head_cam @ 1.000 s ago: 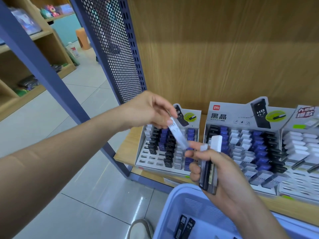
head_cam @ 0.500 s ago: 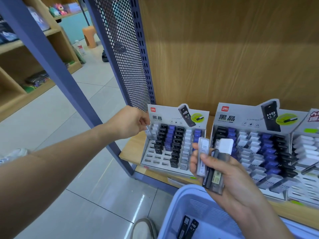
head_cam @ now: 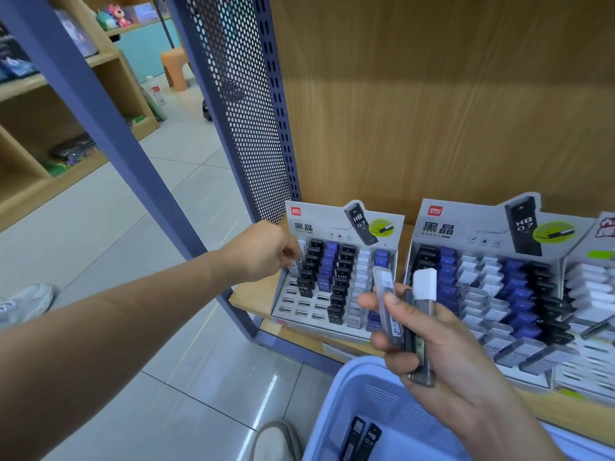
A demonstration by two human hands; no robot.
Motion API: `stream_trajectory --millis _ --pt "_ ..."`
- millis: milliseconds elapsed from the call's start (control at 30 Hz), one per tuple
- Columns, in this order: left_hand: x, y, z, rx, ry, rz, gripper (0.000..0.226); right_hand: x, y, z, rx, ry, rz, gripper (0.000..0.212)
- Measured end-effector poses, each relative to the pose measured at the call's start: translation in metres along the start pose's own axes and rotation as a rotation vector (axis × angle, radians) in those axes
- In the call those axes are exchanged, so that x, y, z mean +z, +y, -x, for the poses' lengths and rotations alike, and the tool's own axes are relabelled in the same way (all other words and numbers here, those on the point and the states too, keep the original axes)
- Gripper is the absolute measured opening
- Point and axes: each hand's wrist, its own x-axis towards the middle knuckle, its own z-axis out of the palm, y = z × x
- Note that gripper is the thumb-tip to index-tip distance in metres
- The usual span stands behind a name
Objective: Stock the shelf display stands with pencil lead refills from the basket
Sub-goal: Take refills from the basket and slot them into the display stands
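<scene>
The left hand point(head_cam: 263, 252) has reached the grey cardboard stand point(head_cam: 326, 216) at its left edge, maybe stocking it, grip hidden; the right hand point(head_cam: 449, 354) clutches more slim plastic refill cases point(head_cam: 386, 287).

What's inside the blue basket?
Two black HB 0.7 refills lie in the basket. The right hand and frame edge hide the rest.

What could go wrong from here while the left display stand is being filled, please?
The right hand pinches several refills in a loose fan near the rim of the basket; one could slip and fall to the floor. The left hand works at the outermost column of the left display stand, close to the black refills, so it might knock those askew. Its fingertips are hidden, so a misaligned refill could go unnoticed.
</scene>
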Motion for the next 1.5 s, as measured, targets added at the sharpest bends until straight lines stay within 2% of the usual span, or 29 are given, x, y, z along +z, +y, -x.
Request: stream_trajectory --millis 100,267,367,500,633,700,733,800,833,867,933,1000,1133,1300,1500 --pt "0.003 -0.003 -0.003 0.032 0.036 0.014 0.024 -0.002 0.001 -0.003 -0.027 0.001 0.019 0.027" --pt "0.009 -0.003 0.000 0.093 0.049 -0.009 0.024 -0.002 0.000 -0.003 -0.053 -0.012 0.024 0.009" --pt "0.015 -0.004 0.001 0.062 0.070 -0.026 0.026 -0.002 0.000 -0.004 -0.063 0.004 0.028 0.021" --pt "0.016 -0.003 0.000 0.050 0.092 -0.060 0.016 -0.004 0.001 -0.006 -0.104 0.005 0.085 0.024" --pt "0.001 0.007 -0.001 0.009 0.030 -0.085 0.019 -0.007 0.003 -0.007 -0.123 0.026 0.124 0.029" --pt "-0.012 0.020 -0.002 -0.013 0.051 0.023 0.018 -0.007 0.003 -0.007 -0.139 0.033 0.119 0.029" --pt "-0.021 0.030 -0.001 -0.038 0.044 0.201 0.019 -0.007 0.002 -0.007 -0.142 0.034 0.122 0.027" --pt "-0.040 0.055 0.004 -0.052 -0.078 0.691 0.024 -0.007 0.002 -0.007 -0.146 0.038 0.111 0.022" --pt "-0.049 0.066 0.006 -0.015 -0.171 0.858 0.029 -0.007 0.002 -0.008 -0.145 0.037 0.087 0.021" --pt "-0.056 0.075 0.008 0.045 -0.254 0.928 0.033 -0.007 0.002 -0.008 -0.141 0.035 0.055 0.021" --pt "-0.065 0.091 0.012 0.165 -0.361 0.932 0.035 -0.008 0.001 -0.008 -0.129 0.029 -0.007 0.021" --pt "-0.066 0.100 0.014 0.206 -0.369 0.898 0.032 -0.009 -0.001 -0.007 -0.112 0.027 -0.073 0.020" --pt "-0.063 0.109 0.017 0.182 -0.323 0.929 0.023 -0.010 -0.005 -0.007 -0.076 0.022 -0.164 0.019" --pt "-0.061 0.111 0.015 0.120 -0.230 0.956 0.011 -0.007 -0.005 -0.005 -0.074 -0.019 -0.146 0.029" --pt "-0.061 0.113 0.015 0.103 -0.216 1.003 0.027 -0.009 -0.005 -0.004 -0.090 0.006 -0.098 0.026"
